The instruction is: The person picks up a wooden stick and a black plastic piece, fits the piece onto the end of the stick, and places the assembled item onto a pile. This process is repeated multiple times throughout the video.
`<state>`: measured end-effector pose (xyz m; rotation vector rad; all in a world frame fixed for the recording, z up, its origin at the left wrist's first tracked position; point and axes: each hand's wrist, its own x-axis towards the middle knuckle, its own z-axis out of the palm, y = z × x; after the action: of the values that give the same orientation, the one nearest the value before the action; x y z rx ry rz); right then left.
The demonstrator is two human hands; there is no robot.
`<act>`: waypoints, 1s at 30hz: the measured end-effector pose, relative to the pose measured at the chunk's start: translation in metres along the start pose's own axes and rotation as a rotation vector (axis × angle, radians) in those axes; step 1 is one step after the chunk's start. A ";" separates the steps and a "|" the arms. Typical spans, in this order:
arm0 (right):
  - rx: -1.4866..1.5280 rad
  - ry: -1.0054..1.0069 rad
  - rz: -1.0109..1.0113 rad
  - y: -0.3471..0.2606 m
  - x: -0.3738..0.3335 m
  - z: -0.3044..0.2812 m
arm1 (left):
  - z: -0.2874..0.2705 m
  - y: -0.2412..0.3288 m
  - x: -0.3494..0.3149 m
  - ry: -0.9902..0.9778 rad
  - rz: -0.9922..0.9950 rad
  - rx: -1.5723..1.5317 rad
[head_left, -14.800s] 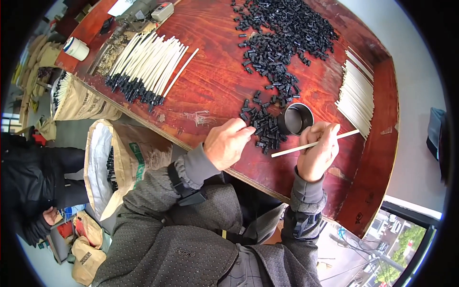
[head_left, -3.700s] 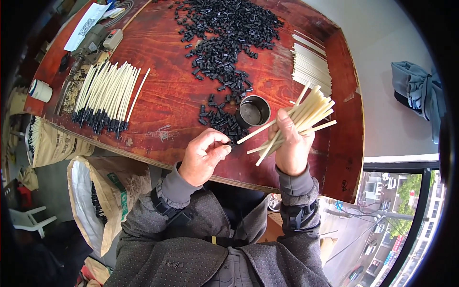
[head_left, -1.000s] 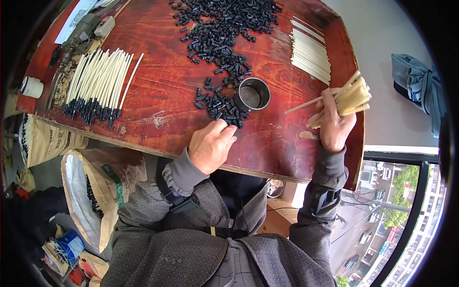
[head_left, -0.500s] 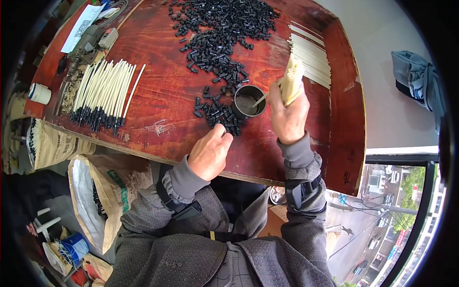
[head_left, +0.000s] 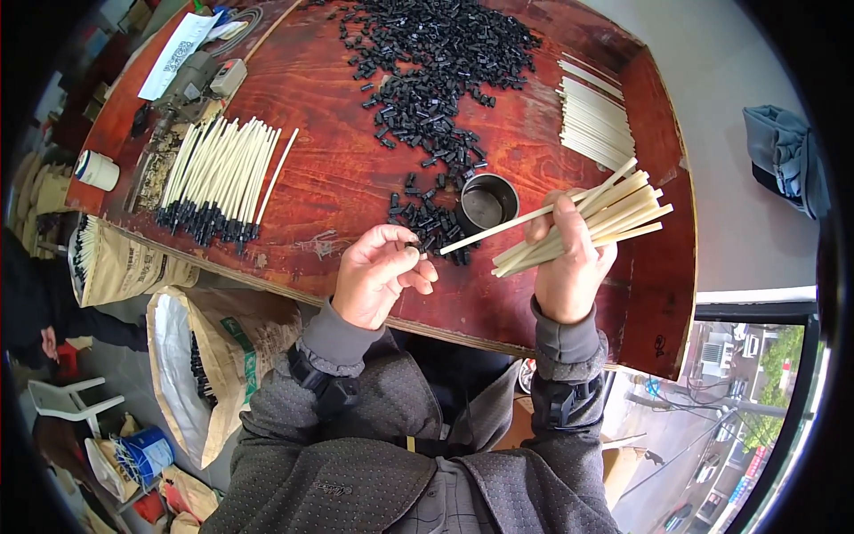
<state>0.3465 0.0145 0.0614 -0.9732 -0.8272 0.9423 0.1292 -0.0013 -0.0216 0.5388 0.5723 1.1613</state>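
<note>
On the red table [head_left: 356, 169], heaped black pieces [head_left: 436, 76] run out of view at the far side. The right hand [head_left: 569, 267] clasps pale sticks [head_left: 620, 212], hiding their middles; one points left toward a half-hidden black piece [head_left: 414, 245] pinched in the left hand [head_left: 375, 278].

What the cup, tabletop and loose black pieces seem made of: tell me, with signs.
Cup: probably metal, dull grey; thin rim, smooth inner wall with soft reflections.
Tabletop: wood or wood veneer, stained red; streaky grain shows.
Loose black pieces: likely plastic, slightly glossy; small highlights, similar shapes; coated metal remains possible.
</note>
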 end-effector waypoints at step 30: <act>0.021 0.009 -0.023 0.029 0.001 -0.025 | -0.076 0.099 -0.015 0.539 0.929 1.167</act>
<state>0.3613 0.0159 0.0263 -0.9475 -0.8184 0.9242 0.0063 0.0225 -0.0099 1.6221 1.5965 1.7999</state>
